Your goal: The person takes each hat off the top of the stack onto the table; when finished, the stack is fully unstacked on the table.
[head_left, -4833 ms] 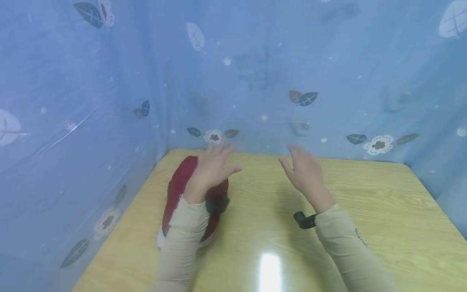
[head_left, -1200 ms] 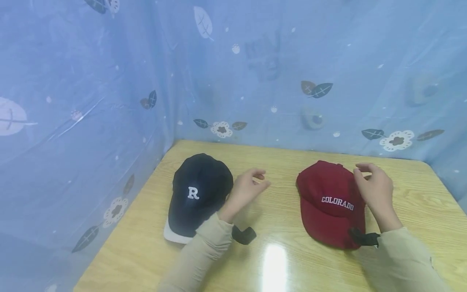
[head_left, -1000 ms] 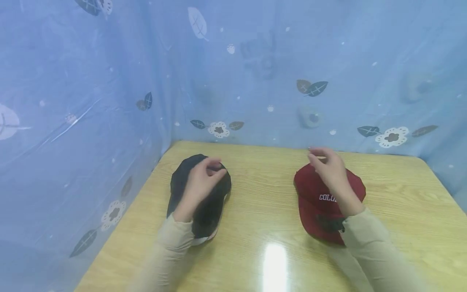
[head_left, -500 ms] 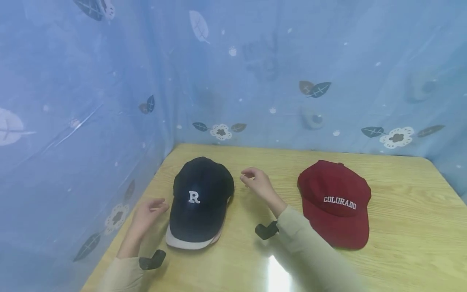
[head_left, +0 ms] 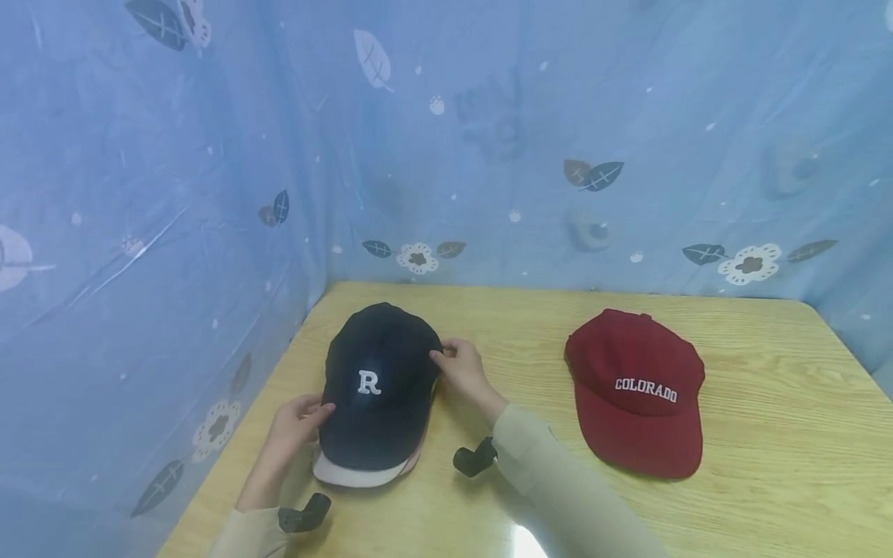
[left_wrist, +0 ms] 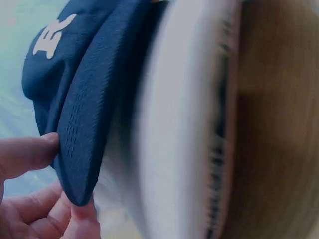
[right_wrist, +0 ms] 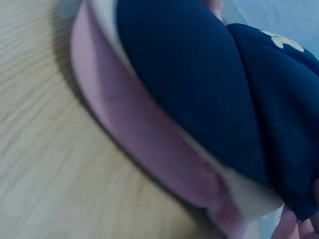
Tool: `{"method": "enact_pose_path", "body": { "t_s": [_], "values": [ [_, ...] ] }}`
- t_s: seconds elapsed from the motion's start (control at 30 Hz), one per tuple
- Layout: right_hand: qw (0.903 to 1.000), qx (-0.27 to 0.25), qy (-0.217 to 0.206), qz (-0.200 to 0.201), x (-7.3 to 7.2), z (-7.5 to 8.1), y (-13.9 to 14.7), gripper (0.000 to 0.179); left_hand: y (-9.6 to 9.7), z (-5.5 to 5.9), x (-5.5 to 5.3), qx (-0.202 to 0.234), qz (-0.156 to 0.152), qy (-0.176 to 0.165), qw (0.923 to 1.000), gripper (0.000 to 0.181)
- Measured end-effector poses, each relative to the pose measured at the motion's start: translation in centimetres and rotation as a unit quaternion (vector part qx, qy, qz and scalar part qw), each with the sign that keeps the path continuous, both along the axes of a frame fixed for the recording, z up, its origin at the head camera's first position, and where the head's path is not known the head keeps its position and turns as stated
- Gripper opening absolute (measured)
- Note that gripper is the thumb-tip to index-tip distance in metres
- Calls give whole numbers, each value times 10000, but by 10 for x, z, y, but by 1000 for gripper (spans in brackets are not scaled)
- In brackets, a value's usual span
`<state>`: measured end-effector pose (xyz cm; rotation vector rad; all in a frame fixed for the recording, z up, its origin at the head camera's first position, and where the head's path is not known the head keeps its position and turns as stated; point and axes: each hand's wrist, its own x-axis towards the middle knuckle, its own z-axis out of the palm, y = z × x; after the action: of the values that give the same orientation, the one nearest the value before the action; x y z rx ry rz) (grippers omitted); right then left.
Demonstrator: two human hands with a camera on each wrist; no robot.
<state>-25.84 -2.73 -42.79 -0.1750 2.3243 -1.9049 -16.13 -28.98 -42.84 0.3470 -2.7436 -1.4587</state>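
Observation:
A navy baseball cap (head_left: pixel 384 341) with a white letter R tops a stack at the left of the table. Under it show a white brim (head_left: pixel 349 474) and a pink brim (right_wrist: pixel 129 119). My left hand (head_left: pixel 291 425) pinches the navy brim at its left side; in the left wrist view the thumb (left_wrist: pixel 30 154) lies on top and fingers curl underneath. On the crown's right side, my right hand (head_left: pixel 466 372) pinches the lower edge of the same cap. In both wrist views a gap separates the navy brim from those below. A dark red COLORADO cap (head_left: pixel 638 349) lies apart at the right.
The wooden table (head_left: pixel 516 325) meets a blue patterned curtain (head_left: pixel 488 194) along its back and left. Bare wood lies between the stack and the red cap. Black wrist cameras (head_left: pixel 307 513) jut inward from both sleeves.
The red cap went from the left stack to the right side, uncovering the navy cap. Both hands then moved left to the navy cap and, within the last half second, took hold of it.

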Motion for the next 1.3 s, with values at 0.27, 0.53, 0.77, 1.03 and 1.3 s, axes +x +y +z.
{"method": "enact_pose_path", "body": {
  "t_s": [0.27,0.53,0.77,1.03,1.3],
  "values": [
    [9984,-286,289,-394,-8,33,11,22,15,27,-3,643,180,235,9975,41],
    [9960,260,596,-612,-23,71,95,32,91,54,-31,1243,193,722,9894,34],
    [9856,1312,793,-717,-24,60,162,32,159,37,-40,1762,-272,932,9795,38],
    [9764,2007,385,-700,-28,24,187,33,199,-10,-40,1778,-1009,966,9741,50],
    [9374,3321,905,-527,-31,14,185,26,208,-22,-47,809,-1301,614,9863,57]
  ]
}}
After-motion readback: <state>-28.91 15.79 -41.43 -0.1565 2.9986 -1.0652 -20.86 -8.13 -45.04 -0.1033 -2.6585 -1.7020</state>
